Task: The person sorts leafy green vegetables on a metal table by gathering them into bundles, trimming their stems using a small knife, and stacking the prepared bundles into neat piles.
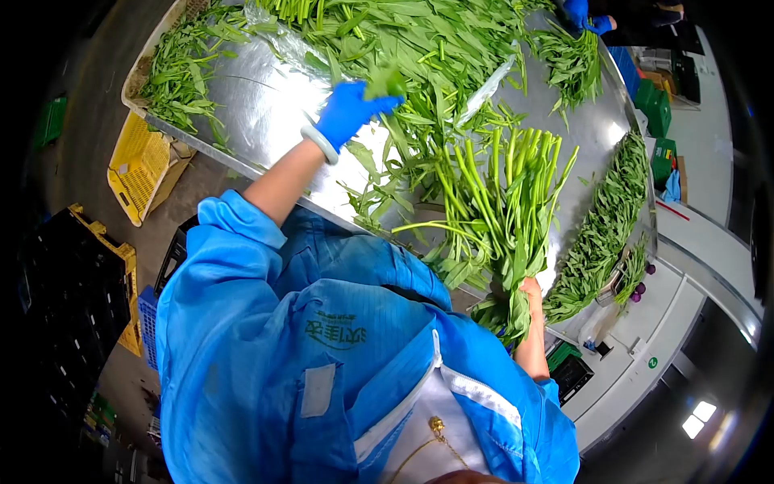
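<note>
My left hand (347,111), in a blue glove with a pale band at the wrist, is over the metal table. Its fingers are closed on a blurred green leaf (385,84). At the right, my right hand (530,292) grips a thick bunch of leafy greens (512,206) near its leafy end. The cut stems point up and away from me, and the leaves hang down by my jacket. Much of that hand is hidden by the leaves. Loose greens (387,189) lie between my two hands.
A big heap of greens (419,48) covers the far side of the metal table (242,89). Bunches (605,234) line its right edge. At top right are another person's blue-gloved hands (587,18). A yellow crate (141,169) stands left, beyond the table's edge.
</note>
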Available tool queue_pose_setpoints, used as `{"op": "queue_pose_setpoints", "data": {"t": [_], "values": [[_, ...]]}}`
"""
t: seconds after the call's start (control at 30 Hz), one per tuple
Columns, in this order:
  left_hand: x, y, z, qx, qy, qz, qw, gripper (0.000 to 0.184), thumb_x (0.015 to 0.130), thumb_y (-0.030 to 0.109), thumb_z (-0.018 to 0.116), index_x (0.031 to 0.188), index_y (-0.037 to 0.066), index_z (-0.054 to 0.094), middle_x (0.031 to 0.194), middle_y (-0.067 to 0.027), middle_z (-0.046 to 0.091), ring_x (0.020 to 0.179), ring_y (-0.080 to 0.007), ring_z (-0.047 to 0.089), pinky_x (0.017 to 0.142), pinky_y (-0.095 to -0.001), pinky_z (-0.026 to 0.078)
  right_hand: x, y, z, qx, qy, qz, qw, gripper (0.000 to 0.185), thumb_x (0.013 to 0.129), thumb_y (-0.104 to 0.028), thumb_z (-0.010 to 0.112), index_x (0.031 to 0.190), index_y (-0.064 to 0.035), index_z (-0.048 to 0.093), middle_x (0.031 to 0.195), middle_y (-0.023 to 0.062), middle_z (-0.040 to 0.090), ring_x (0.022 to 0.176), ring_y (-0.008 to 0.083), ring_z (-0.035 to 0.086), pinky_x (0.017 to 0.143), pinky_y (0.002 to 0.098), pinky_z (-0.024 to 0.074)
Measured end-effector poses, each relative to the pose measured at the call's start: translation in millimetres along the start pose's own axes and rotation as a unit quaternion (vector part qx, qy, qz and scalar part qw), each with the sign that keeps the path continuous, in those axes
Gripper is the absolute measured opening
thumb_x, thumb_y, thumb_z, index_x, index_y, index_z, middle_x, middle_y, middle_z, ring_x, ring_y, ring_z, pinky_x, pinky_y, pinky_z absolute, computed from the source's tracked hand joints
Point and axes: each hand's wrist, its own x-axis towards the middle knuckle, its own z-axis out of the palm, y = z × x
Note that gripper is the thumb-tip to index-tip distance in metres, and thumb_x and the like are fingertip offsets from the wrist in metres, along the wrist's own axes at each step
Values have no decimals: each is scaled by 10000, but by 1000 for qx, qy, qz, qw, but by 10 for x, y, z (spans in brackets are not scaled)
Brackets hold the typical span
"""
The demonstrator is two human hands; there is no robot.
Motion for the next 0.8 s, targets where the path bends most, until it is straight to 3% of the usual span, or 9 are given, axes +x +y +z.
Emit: {"op": "queue_pose_setpoints", "data": {"t": [0.17, 0.3, 0.37, 0.4, 0.47, 0.53, 0.57, 0.63, 0.8], "values": [[-356, -247, 478, -135, -101, -102, 980, 315, 785, 287, 748, 956, 42, 649, 813, -20, 626, 709, -82, 574, 629, -226, 451, 39, -187, 243, -39, -8, -44, 998, 891, 523, -108, 764, 1336, 14, 420, 1182, 129, 601, 1009, 233, 614, 877, 332, 493], [-453, -314, 653, -255, -339, -86, 902, 306, 834, 204, 677, 1067, 24, 592, 960, -59, 646, 839, -138, 589, 781, -286, 482, 40, -209, 320, -49, -12, -56, 997, 892, 513, -102, 760, 1332, 15, 426, 1184, 127, 602, 1012, 232, 612, 878, 331, 492], [-578, -295, 915, -136, -358, 26, 923, 364, 818, 199, 690, 1116, 9, 599, 971, -76, 668, 811, -135, 607, 729, -298, 494, 29, -208, 330, -50, -15, -59, 997, 893, 509, -98, 758, 1331, 15, 429, 1185, 127, 602, 1013, 232, 612, 879, 330, 491], [-520, -292, 979, 14, -400, 182, 898, 358, 846, 242, 653, 1130, 32, 588, 937, -79, 661, 776, -166, 610, 693, -350, 498, 27, -210, 330, -51, -16, -62, 997, 893, 506, -96, 757, 1330, 16, 430, 1185, 126, 602, 1014, 231, 611, 879, 330, 491], [-491, -430, 913, 172, -215, 314, 908, 305, 892, 275, 588, 1078, 34, 607, 855, -119, 652, 738, -187, 607, 676, -369, 488, 12, -220, 354, -56, -16, -68, 996, 894, 502, -93, 755, 1329, 16, 433, 1186, 126, 602, 1016, 231, 611, 880, 330, 491], [-111, -587, 560, 149, -119, 226, 955, 285, 911, 264, 561, 1052, 24, 618, 865, -128, 655, 740, -184, 611, 676, -343, 486, -30, -238, 351, -60, -16, -72, 995, 895, 497, -90, 753, 1327, 17, 436, 1187, 125, 602, 1017, 230, 610, 880, 329, 490], [47, -573, 306, 37, -113, 52, 992, 266, 915, 249, 557, 1043, 26, 625, 880, -118, 662, 744, -181, 614, 678, -330, 487, -46, -239, 337, -62, -17, -72, 995, 895, 495, -88, 752, 1326, 17, 437, 1188, 125, 602, 1018, 230, 610, 880, 329, 490], [9, -355, -67, -168, -21, -18, 985, 267, 909, 237, 576, 1087, 45, 629, 950, -100, 668, 768, -180, 622, 704, -294, 494, -64, -248, 314, -66, -18, -76, 995, 896, 490, -84, 750, 1325, 17, 440, 1188, 124, 602, 1019, 229, 609, 881, 328, 489], [-705, 403, 343, 125, -191, 221, 948, 462, 859, 185, 632, 1280, 47, 502, 1090, -81, 641, 984, -203, 613, 842, -298, 492, -94, -204, 270, -75, -28, -90, 993, 898, 479, -76, 745, 1321, 18, 447, 1191, 122, 602, 1023, 228, 608, 882, 326, 488]]}}
